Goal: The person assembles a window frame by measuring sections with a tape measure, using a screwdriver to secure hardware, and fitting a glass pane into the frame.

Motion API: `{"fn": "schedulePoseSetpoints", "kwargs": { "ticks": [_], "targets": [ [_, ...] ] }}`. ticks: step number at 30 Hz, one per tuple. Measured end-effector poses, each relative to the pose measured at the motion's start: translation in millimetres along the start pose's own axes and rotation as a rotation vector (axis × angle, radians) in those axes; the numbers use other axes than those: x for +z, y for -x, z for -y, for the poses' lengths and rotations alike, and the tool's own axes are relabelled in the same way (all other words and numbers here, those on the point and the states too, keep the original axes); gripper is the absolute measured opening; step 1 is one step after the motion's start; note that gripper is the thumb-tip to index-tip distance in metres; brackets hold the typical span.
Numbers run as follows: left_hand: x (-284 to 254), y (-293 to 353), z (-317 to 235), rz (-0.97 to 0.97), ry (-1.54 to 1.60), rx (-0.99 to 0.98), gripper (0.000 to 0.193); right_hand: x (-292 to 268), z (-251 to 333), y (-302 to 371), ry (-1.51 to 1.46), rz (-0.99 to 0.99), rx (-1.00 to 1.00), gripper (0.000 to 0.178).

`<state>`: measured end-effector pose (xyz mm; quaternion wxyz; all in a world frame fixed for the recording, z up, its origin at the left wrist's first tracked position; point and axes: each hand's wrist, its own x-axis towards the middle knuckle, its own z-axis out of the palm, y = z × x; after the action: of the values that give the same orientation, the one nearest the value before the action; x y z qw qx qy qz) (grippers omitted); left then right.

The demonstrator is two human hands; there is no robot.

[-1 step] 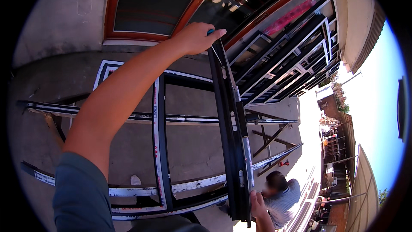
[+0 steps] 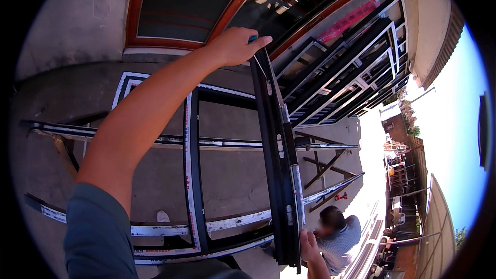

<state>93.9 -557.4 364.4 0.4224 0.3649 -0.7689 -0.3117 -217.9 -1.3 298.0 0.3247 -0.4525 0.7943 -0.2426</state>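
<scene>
Black metal makes up the long frame bar (image 2: 279,160) that both hands hold on edge. Its long axis runs away from the person, from just under the head out toward the wooden door (image 2: 206,5), so the far end sits at full reach and the near end drops close to the body.

The left hand (image 2: 235,46) is stretched out to that far end, fingers curled over the top and clamped on the bar (a bit of blue shows at the tip; what it is I cannot tell). The right hand (image 2: 309,245) is by far the nearer one, wrapped around the bar's lower end at the bottom edge of the view, closed on it as far as can be seen.

Beneath the bar lies a larger window frame (image 2: 192,175), flat, with pale protective strips along its members. It rests across two long rails (image 2: 155,139) set on trestles (image 2: 320,165), and the held bar runs along the frame's right side, touching or just above it; which of the two is not clear.

Below is a grey concrete floor (image 2: 232,186) in hard sunlight. Further finished frames (image 2: 351,72) lean stacked against the building wall to the right. Another person (image 2: 338,240) crouches just beyond the right hand, low to the ground. Past them the yard opens to a street and bright sky.
</scene>
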Motion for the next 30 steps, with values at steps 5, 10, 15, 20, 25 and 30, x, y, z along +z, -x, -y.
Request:
{"fn": "schedulePoseSetpoints", "kwargs": {
  "ticks": [5, 10, 15, 20, 25, 30],
  "targets": [
    [-6, 5, 16, 0.071, 0.015, 0.077, 0.066, 4, 21, 0, 0.01, 0.044, 0.072, 0.067],
    [-7, 7, 27, 0.028, 0.04, 0.082, 0.066, 12, 32, -1, 0.034, 0.01, 0.049, 0.063],
    [-25, 8, 1, -0.016, -0.095, -0.12, 0.069, 8, 12, 3, 0.07, 0.001, 0.028, 0.064],
    [-81, 47, 16, -0.475, 0.211, -0.099, 0.052, 29, 31, -1, -0.137, 0.043, 0.0, 0.069],
    [-71, 176, 51, -0.529, 0.286, -0.562, 0.038, 100, 31, -9, 0.138, 0.151, -0.038, 0.069],
    [-24, 358, 67, -0.268, 0.255, -0.866, 0.033, 192, -17, -45, 0.396, 0.484, -0.105, 0.072]
  ]
}}
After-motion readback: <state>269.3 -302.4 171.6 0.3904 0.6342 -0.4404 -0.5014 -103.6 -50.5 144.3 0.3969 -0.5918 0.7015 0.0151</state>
